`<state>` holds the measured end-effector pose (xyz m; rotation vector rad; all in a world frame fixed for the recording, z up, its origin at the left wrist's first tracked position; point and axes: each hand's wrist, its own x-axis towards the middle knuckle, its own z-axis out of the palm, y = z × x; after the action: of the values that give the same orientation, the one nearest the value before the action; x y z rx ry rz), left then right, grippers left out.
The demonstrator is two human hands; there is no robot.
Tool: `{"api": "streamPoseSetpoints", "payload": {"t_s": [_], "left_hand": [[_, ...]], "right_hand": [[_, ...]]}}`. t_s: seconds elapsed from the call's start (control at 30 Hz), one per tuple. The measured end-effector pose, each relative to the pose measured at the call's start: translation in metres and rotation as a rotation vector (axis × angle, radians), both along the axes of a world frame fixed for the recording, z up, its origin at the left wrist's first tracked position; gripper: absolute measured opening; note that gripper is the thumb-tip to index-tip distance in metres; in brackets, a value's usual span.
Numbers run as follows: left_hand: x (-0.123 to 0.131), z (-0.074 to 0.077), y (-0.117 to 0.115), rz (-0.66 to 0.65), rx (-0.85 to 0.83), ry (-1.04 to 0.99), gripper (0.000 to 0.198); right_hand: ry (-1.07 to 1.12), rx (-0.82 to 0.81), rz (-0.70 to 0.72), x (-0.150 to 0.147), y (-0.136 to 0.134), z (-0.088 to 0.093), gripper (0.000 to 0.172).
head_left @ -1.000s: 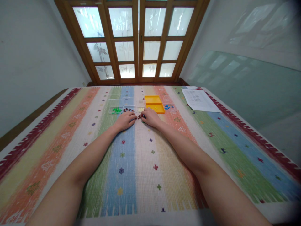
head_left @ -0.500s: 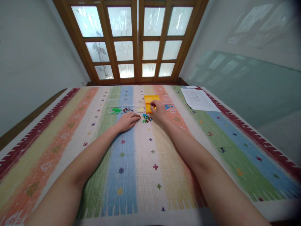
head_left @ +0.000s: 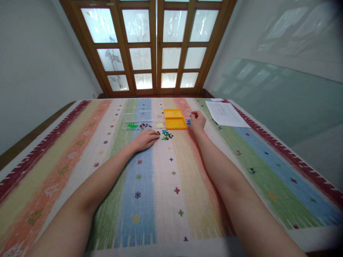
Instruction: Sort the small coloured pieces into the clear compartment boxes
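My left hand point(head_left: 146, 140) rests on the tablecloth with its fingers together, and a small dark-brown piece point(head_left: 158, 132) shows at the fingertips. Just right of it lies a mixed pile of small blue, green, brown and white pieces point(head_left: 166, 135). My right hand point(head_left: 198, 122) is over the clear box point(head_left: 187, 116) at the right, thumb and finger pinched. At that pinch a speck of blue shows, apparently a small blue piece point(head_left: 190, 115). More blue pieces point(head_left: 188, 122) lie in this box, partly hidden by the hand.
An open yellow box point(head_left: 176, 123) holds yellow pieces. To its left, open clear boxes hold pale pieces point(head_left: 160, 125), brown pieces point(head_left: 145, 125) and green pieces point(head_left: 132, 125). A printed sheet point(head_left: 227, 113) lies at the far right of the striped tablecloth point(head_left: 166, 200).
My right hand has moved right, from over the yellow box to the clear box with blue pieces, uncovering the yellow box. My left hand has stayed in place.
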<state>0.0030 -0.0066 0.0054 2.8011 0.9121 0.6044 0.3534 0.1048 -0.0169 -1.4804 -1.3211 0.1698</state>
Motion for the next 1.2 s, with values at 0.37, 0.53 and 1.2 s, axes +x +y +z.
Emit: {"api": "streamPoseSetpoints", "payload": {"t_s": [0.37,0.53,1.2], "left_hand": [[-0.004,0.0,0.002,0.017,0.031,-0.041,0.034],[-0.007,-0.002,0.004,0.04,0.051,-0.034,0.034],[-0.014,0.002,0.011,0.197,0.277,0.155,0.042]], "right_hand": [[-0.037,0.031,-0.068,0.012,0.007,-0.012,0.022],[-0.048,0.042,-0.066,0.011,0.008,-0.015,0.021],[-0.03,0.023,0.014,0.002,0.004,-0.015,0.023]]}}
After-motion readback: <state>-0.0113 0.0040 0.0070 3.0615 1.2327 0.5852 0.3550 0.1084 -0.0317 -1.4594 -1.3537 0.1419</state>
